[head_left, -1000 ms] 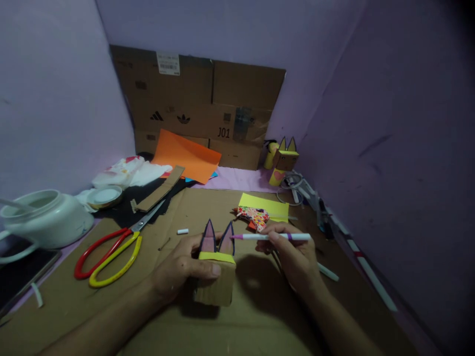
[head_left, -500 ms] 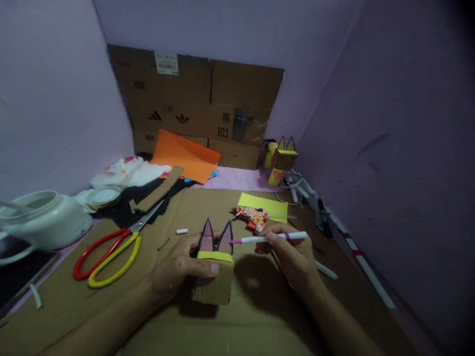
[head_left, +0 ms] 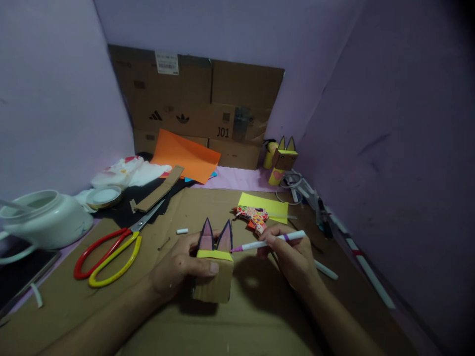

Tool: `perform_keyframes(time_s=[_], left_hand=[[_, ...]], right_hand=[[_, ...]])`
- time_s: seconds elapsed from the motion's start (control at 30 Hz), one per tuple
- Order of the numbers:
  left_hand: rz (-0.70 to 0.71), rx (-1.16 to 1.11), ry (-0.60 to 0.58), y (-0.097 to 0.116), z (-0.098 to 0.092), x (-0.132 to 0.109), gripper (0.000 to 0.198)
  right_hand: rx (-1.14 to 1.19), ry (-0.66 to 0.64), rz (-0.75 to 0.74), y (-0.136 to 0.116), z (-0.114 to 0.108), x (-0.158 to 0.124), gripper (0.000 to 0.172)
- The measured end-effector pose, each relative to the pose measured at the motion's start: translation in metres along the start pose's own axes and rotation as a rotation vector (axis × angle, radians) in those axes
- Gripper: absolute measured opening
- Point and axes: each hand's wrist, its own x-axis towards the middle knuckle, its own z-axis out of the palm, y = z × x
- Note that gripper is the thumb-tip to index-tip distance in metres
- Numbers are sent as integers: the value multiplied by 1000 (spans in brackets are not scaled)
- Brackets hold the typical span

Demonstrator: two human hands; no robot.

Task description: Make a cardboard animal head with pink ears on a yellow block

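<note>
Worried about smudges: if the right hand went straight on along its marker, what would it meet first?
Likely the nearer pink ear at its lower outer corner, or the yellow strip below; the marker in the right hand has its tip at or near them; depth is unclear.

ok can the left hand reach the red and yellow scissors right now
Probably not without letting go: the left hand holds the eared cardboard box. Otherwise the way to the scissors looks free, with nothing lying on them.

2 bare, tapering forearms (head_left: 107,311), bare left grip (head_left: 177,267), bare right grip (head_left: 292,253), short left thumbnail (head_left: 214,268)
</note>
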Motion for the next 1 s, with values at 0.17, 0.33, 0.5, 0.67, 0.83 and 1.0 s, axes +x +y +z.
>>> perform_keyframes(time_s=[0.17,0.33,0.5,0.67,0.83,1.0], left_hand=[[-15,9,-3,0,0,0,50],[-36,-3,14,0,1,0,52],[-20,39,61,0,-1,0,54],[-35,25,41,-1,-2,0,55],[-27,-21,-27,-2,0,-1,48],[-1,-19,-26,-2,0,-1,52]], right_hand=[[-19,43,-20,0,-1,1,14],[-29,61,-32,-1,-4,1,13],[-19,6,-14,-1,-3,1,16],[-32,19,-23,0,-3,1,18],[-50,90,-46,0,-3,1,14],[-43,45,-20,-1,-1,0,13]])
